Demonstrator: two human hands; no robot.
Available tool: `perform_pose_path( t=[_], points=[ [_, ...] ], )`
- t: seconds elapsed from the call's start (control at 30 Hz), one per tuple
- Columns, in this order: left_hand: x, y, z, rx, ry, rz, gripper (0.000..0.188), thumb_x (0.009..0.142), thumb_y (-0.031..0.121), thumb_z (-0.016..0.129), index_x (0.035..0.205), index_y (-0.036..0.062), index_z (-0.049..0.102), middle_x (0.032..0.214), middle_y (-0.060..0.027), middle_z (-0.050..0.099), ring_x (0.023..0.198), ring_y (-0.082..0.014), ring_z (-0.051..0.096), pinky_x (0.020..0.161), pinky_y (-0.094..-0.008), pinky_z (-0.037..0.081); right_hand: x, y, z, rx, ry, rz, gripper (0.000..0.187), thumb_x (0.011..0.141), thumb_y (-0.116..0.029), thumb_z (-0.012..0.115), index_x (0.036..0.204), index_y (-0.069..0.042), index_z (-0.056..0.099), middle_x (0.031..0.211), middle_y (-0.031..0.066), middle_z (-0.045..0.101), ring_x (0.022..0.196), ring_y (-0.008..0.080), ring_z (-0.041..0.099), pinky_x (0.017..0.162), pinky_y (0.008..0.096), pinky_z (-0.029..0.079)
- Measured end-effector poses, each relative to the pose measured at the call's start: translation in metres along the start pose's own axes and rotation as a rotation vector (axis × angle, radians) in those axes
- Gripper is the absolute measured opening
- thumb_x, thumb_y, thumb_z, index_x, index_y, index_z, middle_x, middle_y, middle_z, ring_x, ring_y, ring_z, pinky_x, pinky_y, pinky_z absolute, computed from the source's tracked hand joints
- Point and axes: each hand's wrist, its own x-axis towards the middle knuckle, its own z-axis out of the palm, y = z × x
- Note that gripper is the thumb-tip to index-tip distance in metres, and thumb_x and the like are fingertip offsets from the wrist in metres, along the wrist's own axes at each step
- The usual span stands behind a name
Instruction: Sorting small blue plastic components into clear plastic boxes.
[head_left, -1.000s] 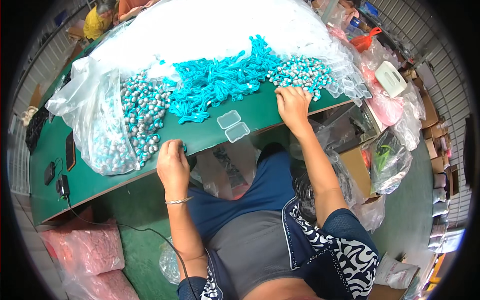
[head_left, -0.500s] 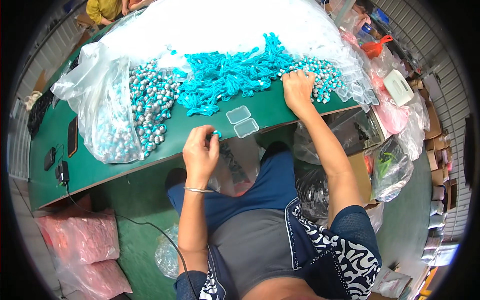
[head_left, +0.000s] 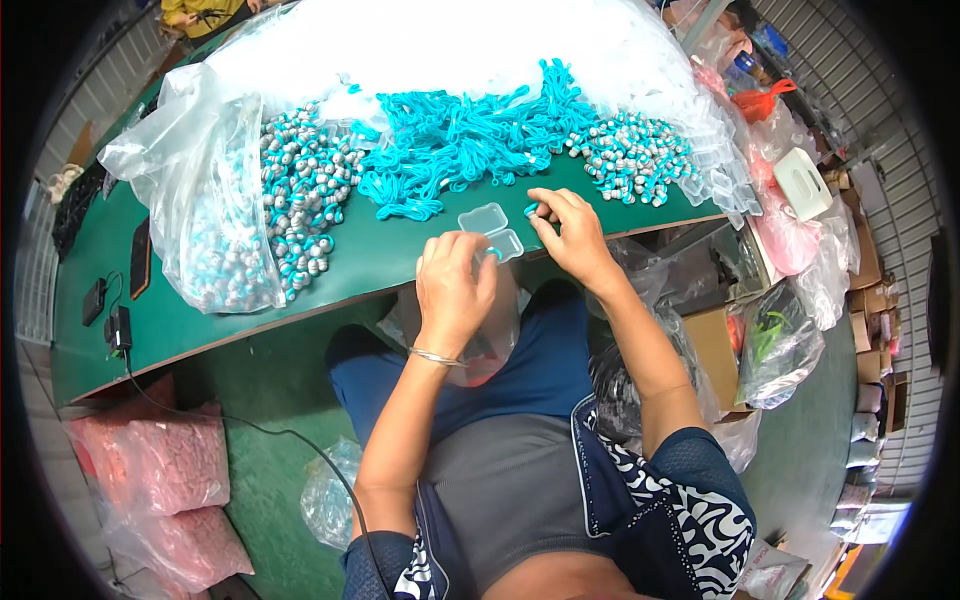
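An open clear plastic box (head_left: pixel 484 219) lies on the green table, its two halves hinged flat. My left hand (head_left: pixel 455 288) is over the box's near half, thumb and fingers closed around a small blue-and-grey rounded piece (head_left: pixel 494 254). To the right of the box, my right hand (head_left: pixel 572 238) pinches another such piece (head_left: pixel 531 210) between thumb and fingertips, above the table. Beyond the box lies a heap of blue looped cords (head_left: pixel 450 140). Piles of grey-and-blue rounded pieces flank it, one on the left (head_left: pixel 305 170) and one on the right (head_left: pixel 630 158).
A clear bag of pieces (head_left: pixel 215 210) slumps at the left, near a phone (head_left: pixel 141 258) and cabled black adapter (head_left: pixel 117 328). Clear boxes (head_left: pixel 728 175) pile up at the right edge, beside a white container (head_left: pixel 802 184). Pink bags (head_left: pixel 170 470) sit on the floor. Another person (head_left: pixel 200 15) stands far left.
My left hand has moved right with its piece, to the box. My right hand has left the right pile and come toward the box with a piece in its fingertips.
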Motion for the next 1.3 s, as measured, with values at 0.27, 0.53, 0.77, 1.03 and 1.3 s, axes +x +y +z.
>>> perform_pose_path(
  t=[0.27, 0.53, 0.77, 1.03, 1.3],
  points=[
    [0.01, -0.008, 0.012, 0.146, 0.026, -0.046, 0.018, 0.079, 0.014, 0.072, 0.094, 0.0106, 0.065, 0.099, -0.007, 0.062, 0.091, -0.0281, 0.058, 0.079, -0.0404, 0.044, 0.003, -0.01, -0.005, 0.027, -0.042, 0.008, 0.021, 0.08, -0.006, 0.072, 0.1, -0.006, 0.069, 0.089, 0.0083, 0.066, 0.08, 0.0268, 0.064, 0.081, 0.0403, 0.05],
    [0.005, -0.001, 0.009, 0.18, 0.012, -0.051, 0.018, 0.079, 0.018, 0.073, 0.093, 0.0115, 0.065, 0.103, -0.0054, 0.062, 0.099, -0.0272, 0.057, 0.081, -0.043, 0.042, 0.001, -0.038, -0.008, -0.086, -0.181, -0.164, 0.016, 0.08, -0.014, 0.073, 0.095, -0.009, 0.069, 0.088, 0.0033, 0.066, 0.086, 0.0232, 0.064, 0.078, 0.0382, 0.042],
    [0.005, -0.005, 0.007, 0.222, -0.04, -0.063, 0.026, 0.079, 0.022, 0.073, 0.102, 0.0113, 0.066, 0.107, -0.0081, 0.061, 0.102, -0.0286, 0.056, 0.082, -0.0436, 0.041, 0.009, -0.04, -0.006, -0.064, -0.257, -0.146, 0.016, 0.081, -0.016, 0.072, 0.095, -0.008, 0.07, 0.085, 0.0054, 0.065, 0.083, 0.024, 0.065, 0.078, 0.0403, 0.045],
    [0.009, -0.007, -0.005, 0.243, -0.138, -0.012, 0.045, 0.078, 0.032, 0.078, 0.115, 0.0112, 0.066, 0.11, -0.0086, 0.06, 0.102, -0.0287, 0.055, 0.082, -0.0421, 0.042, 0.043, -0.004, 0.012, -0.269, -0.006, -0.038, 0.015, 0.082, -0.019, 0.073, 0.094, -0.01, 0.071, 0.086, 0.0065, 0.068, 0.084, 0.0254, 0.066, 0.075, 0.0424, 0.044],
    [0.012, -0.011, -0.011, 0.203, -0.184, 0.001, 0.046, 0.076, 0.031, 0.081, 0.114, 0.0104, 0.066, 0.108, -0.0074, 0.061, 0.102, -0.0282, 0.055, 0.081, -0.0411, 0.042, 0.047, 0.007, 0.038, -0.404, 0.102, -0.087, 0.015, 0.081, -0.013, 0.07, 0.095, -0.013, 0.069, 0.09, 0.0051, 0.067, 0.091, 0.0253, 0.064, 0.081, 0.0442, 0.04]
  ],
)
